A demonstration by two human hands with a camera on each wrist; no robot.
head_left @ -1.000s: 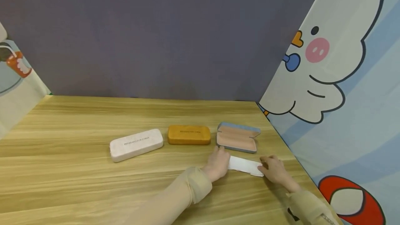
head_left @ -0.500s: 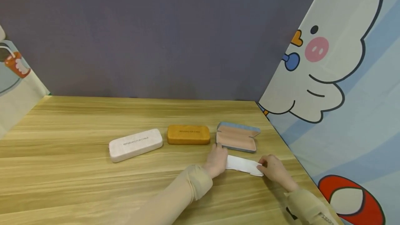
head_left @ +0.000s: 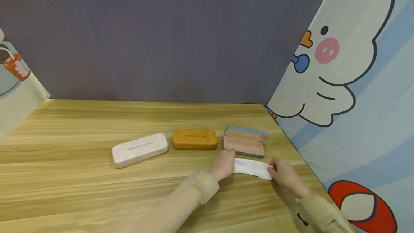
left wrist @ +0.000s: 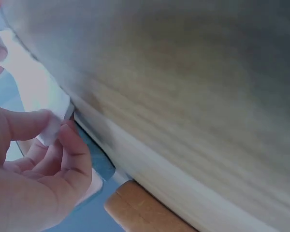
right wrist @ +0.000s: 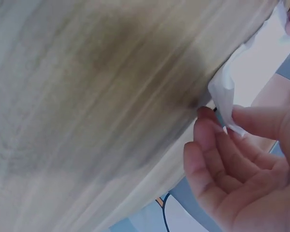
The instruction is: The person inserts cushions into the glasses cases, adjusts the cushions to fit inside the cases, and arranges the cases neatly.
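A folded white cloth (head_left: 251, 167) is stretched as a narrow strip between my two hands, low over the table in front of an open glasses case (head_left: 244, 142). That case is blue outside and pale pink inside, with its lid tipped back. My left hand (head_left: 224, 163) pinches the strip's left end between thumb and fingers, as the left wrist view shows. At the other end my right hand (head_left: 284, 175) pinches a corner with thumb and index finger, the other fingers loosely bent. In the right wrist view the cloth (right wrist: 253, 65) looks soft and creased near the thumb.
A closed orange glasses case (head_left: 194, 139) stands left of the open one. Further left lies a closed white glasses case (head_left: 140, 150), set at a slant. The wooden table (head_left: 81, 197) meets a dark grey panel behind and a cartoon-printed wall (head_left: 349, 146) on the right.
The cloth has shifted slightly away from me, toward the open case, with both hands still pinching its ends. The cases have not moved.
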